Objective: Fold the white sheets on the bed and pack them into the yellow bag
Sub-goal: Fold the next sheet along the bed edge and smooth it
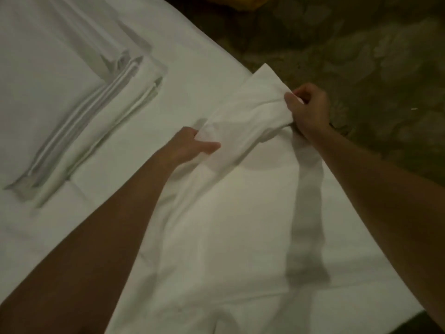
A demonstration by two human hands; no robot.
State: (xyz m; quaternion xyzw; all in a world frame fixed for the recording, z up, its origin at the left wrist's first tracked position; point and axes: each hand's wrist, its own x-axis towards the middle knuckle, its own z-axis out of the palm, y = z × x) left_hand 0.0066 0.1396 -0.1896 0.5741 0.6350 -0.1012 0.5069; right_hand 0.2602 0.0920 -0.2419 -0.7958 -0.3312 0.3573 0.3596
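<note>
A loose white sheet [231, 208] lies across the bed's near right part, its far end lifted and bunched. My left hand [190, 145] grips that raised end from the left, thumb on top of the cloth. My right hand [310, 109] pinches the same end at the bed's edge, fingers curled round a fold. A stack of folded white sheets [79, 131] rests on the bed at the left. A sliver of the yellow bag [243, 2] shows at the top edge, on the floor.
The bed [190, 75] is covered in white and its edge runs diagonally from the top middle to the lower right. Beyond it lies a dark mottled floor [361, 44].
</note>
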